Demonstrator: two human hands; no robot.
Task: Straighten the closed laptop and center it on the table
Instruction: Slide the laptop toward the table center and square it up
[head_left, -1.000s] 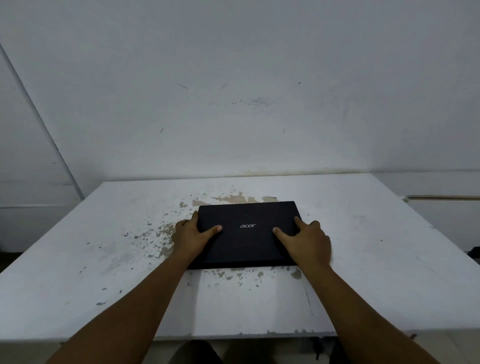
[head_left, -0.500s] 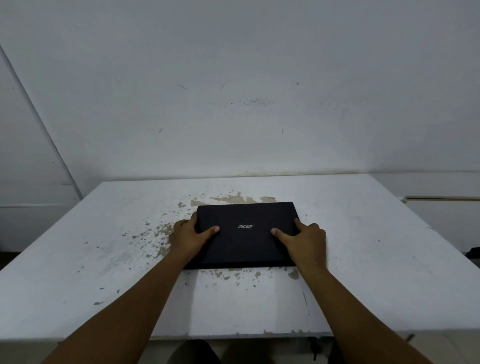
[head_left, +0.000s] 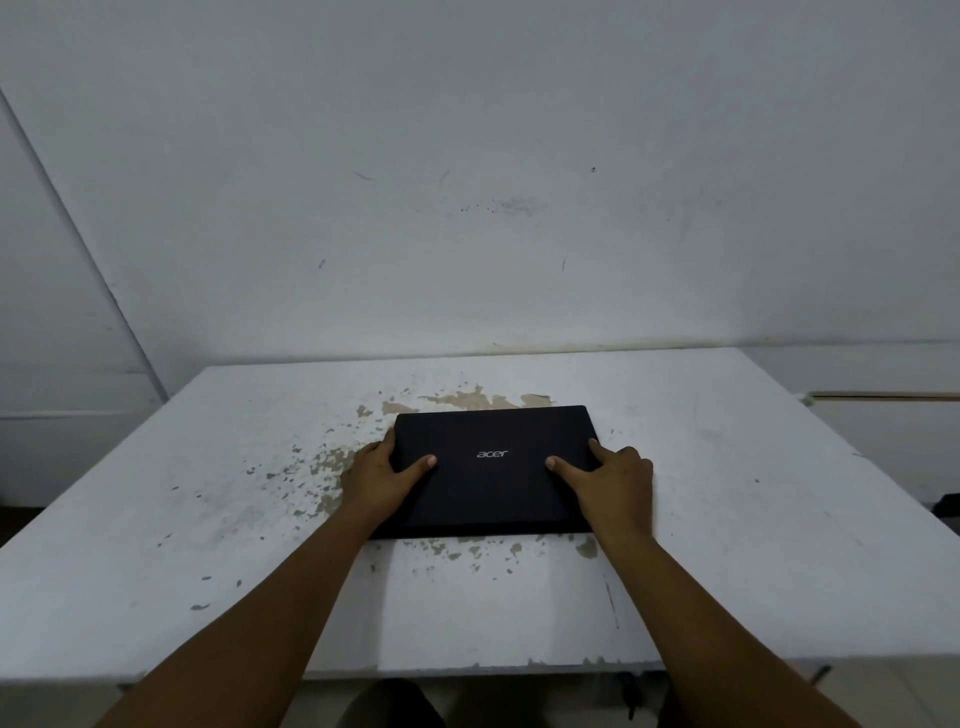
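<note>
A closed black laptop (head_left: 493, 467) with a silver logo on its lid lies flat near the middle of the white table (head_left: 727, 519), its edges roughly parallel to the table's front edge. My left hand (head_left: 382, 475) grips its left side, thumb on the lid and fingers around the edge. My right hand (head_left: 610, 480) grips the right side the same way, thumb and forefinger resting on the lid. Both hands hide the laptop's near corners.
The table's paint is chipped, with brown patches behind and left of the laptop. A white wall stands right behind the table. The table's front edge (head_left: 467, 667) is close to me. A low ledge (head_left: 883, 397) runs at the far right.
The laptop and both hands have shifted very slightly left in view; the grip is unchanged.
</note>
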